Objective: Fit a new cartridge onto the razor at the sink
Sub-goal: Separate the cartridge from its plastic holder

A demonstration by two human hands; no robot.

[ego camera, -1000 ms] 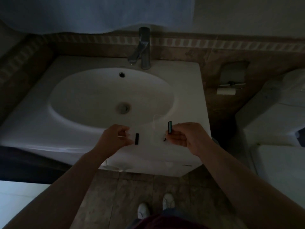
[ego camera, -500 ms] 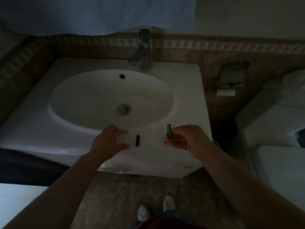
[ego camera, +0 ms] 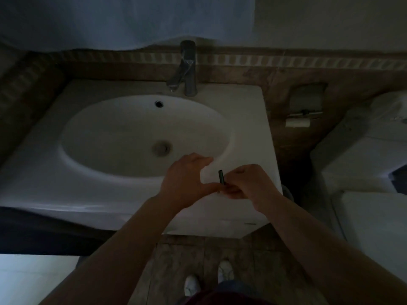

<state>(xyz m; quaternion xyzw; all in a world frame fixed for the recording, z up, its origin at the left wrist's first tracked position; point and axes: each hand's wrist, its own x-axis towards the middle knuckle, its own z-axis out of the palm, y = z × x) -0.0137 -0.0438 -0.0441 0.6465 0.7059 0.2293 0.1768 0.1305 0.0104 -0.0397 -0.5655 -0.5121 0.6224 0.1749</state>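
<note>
In my right hand (ego camera: 248, 183) I pinch the razor, and its dark narrow head (ego camera: 221, 177) stands upright above my fingers; the handle is hidden in the hand. My left hand (ego camera: 187, 179) hovers palm down over the front right rim of the white sink (ego camera: 248, 119). Its index finger and thumb are spread in a C, and the thumb tip reaches the fingers of my right hand just below the razor head. The small dark cartridge seen earlier on the rim is hidden under my left hand. The dim light hides whether that hand holds anything.
A chrome tap (ego camera: 187, 69) stands at the back of the basin, with the drain (ego camera: 161, 148) in the middle. A toilet-roll holder (ego camera: 299, 119) is set in the tiled wall at the right, beside a white appliance (ego camera: 363, 155). My shoes (ego camera: 209, 278) are on the tiled floor.
My left hand has moved right, covering the small dark cartridge on the rim, and now meets my right hand. The right hand and the razor have barely moved.
</note>
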